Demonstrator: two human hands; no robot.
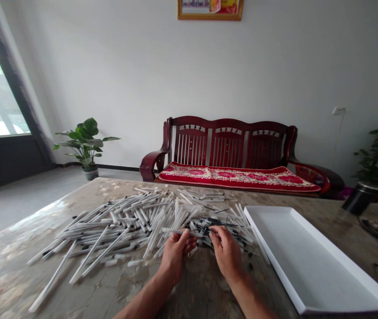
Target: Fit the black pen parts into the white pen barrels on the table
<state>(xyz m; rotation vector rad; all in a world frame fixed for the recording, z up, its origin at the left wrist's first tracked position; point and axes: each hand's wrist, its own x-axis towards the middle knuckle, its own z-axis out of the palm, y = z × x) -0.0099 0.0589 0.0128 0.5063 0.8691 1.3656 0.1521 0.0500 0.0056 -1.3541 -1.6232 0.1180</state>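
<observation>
My left hand [177, 248] is closed, with thumb and fingers pinching a translucent white pen-like tube [172, 230] that lies roughly level. Facing it, my right hand [226, 250] has its fingers drawn together near the black parts; whatever they hold is too small to make out. Under and beyond both hands spreads a heap of white tubes [132, 217], many with black ends. Small black pieces [205, 223] lie bunched between and just past my fingertips. A few long tubes [52, 277] lie apart at the near left.
A shallow white box lid or tray [328, 261] stands right of the heap on the patterned tabletop [136, 288]. Farther right are a black cylinder [361, 198] and dark cables [376, 232]. Behind the table is a wooden bench [229, 146] with a red cover.
</observation>
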